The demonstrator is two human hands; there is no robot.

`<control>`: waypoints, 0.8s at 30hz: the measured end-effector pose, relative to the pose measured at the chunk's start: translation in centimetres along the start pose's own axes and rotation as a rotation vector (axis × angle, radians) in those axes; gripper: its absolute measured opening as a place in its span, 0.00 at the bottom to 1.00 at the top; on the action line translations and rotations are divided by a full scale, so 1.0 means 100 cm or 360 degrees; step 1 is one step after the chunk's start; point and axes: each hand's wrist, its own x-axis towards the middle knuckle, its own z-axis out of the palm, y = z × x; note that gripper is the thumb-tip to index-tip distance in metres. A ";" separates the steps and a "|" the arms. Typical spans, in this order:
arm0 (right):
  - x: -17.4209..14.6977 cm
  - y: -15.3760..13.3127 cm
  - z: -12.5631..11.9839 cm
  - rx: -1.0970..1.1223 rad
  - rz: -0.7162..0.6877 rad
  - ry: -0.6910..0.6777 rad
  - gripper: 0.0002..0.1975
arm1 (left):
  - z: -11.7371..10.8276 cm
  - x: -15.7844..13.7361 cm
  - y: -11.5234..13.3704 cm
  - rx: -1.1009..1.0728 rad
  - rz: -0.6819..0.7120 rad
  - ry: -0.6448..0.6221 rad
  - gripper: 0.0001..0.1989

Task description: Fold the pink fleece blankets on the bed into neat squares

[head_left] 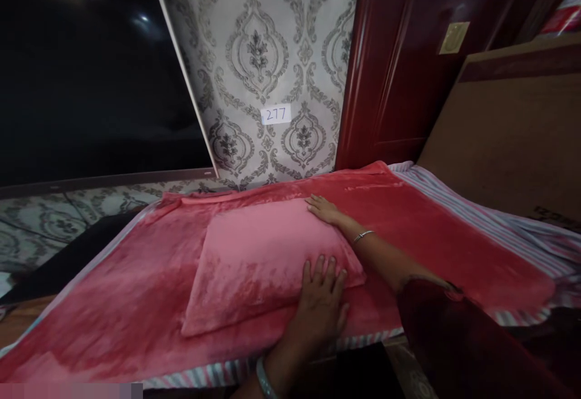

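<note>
A plump pink plush pillow (254, 260) lies flat on a red fleece blanket (445, 235). My left hand (320, 302) rests at the pillow's near right edge, its fingers spread and nothing grasped. At the far right corner of the pillow, my right hand (323, 210) lies palm down with its fingers stretched out. Each wrist wears a bracelet, and a dark red sleeve covers my right forearm.
Beneath the blanket, a striped cloth (472, 205) shows along the right and front edges. Behind stands a large dark screen (91, 84) at left, with patterned wallpaper and a paper label (276, 114) reading 277. A cardboard box (512, 126) stands at right.
</note>
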 end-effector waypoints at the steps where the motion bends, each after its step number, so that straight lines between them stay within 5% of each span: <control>1: -0.005 -0.004 -0.004 -0.0015 0.0009 0.0016 0.32 | 0.001 0.001 0.000 -0.0005 -0.0004 0.0029 0.32; 4: -0.024 -0.023 -0.012 -0.0052 -0.0077 0.0085 0.31 | 0.000 0.002 0.003 -0.0036 0.0027 0.0161 0.28; 8: -0.057 -0.062 -0.003 0.0001 -0.0525 0.0141 0.30 | -0.018 -0.004 0.003 -0.0202 0.0205 0.0341 0.19; 13: -0.084 -0.106 0.024 0.0102 -0.0889 -0.0020 0.29 | -0.067 -0.021 -0.041 -0.0199 0.0091 0.0571 0.19; 19: -0.078 -0.151 0.041 0.0017 -0.0902 -0.0103 0.31 | -0.116 -0.043 -0.134 0.0156 -0.0776 -0.0022 0.27; 24: -0.081 -0.164 0.055 -0.0147 -0.0854 -0.0111 0.35 | -0.107 -0.070 -0.157 0.0259 -0.1024 -0.0547 0.33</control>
